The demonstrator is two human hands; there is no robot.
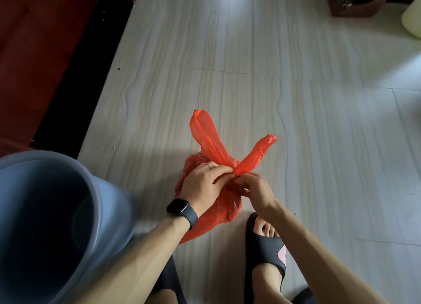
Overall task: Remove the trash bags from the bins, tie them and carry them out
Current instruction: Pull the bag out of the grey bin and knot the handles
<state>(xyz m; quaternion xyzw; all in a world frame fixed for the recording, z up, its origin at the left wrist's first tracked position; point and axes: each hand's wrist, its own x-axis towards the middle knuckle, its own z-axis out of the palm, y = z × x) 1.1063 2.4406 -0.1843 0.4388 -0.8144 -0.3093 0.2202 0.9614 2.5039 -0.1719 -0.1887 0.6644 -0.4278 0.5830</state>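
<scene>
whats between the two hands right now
The gathered neck of the red trash bag, which the left hand and the right hand both pinch; nothing else. The head view shows it.

Noted blue bin (pixel 45 212) cropped left and bottom. Found neck of red bag (pixel 227 209) hidden under left hand (pixel 202 185) and right hand (pixel 257 189). Could not identify brown item (pixel 355 5) cropped at top.

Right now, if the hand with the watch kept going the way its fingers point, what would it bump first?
The left hand pinches the twisted neck of the red bag, so that comes first. The right hand is probably right behind it, though depth is unclear.
</scene>
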